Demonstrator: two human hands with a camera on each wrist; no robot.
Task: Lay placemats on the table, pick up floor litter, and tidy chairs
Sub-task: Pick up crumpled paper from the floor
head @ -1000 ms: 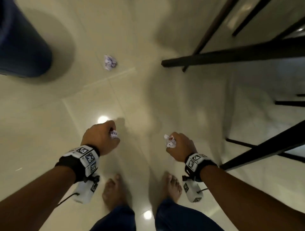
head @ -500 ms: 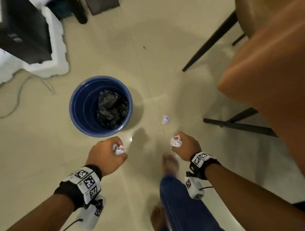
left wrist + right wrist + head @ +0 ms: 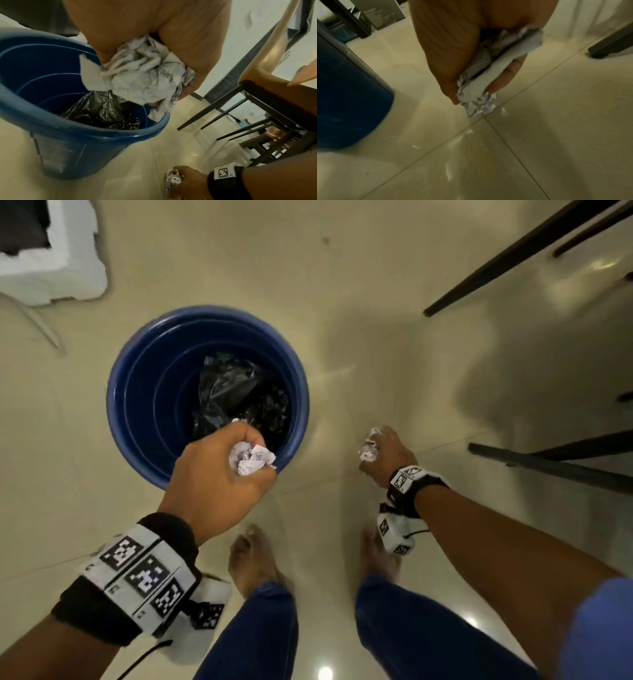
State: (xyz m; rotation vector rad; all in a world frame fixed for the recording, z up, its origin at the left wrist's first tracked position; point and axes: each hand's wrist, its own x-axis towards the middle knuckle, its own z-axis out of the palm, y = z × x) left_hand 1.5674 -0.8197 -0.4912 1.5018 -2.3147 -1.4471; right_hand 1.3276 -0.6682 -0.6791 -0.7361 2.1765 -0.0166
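Blue bin (image 3: 144,392) with a black bag (image 3: 236,398) sits on the floor (image 3: 376,302). Our left grip (image 3: 219,481) clutches crumpled paper (image 3: 251,458) over its rim; right grip (image 3: 390,457) squeezes another wad (image 3: 369,448) beside it.

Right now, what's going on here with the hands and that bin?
A person is clearing floor litter. The left hand grips a crumpled paper ball over the near rim of the blue bin, which has a black bag inside. The right hand holds a second paper wad low over the floor, to the right of the bin. Neither piece has been dropped in yet.
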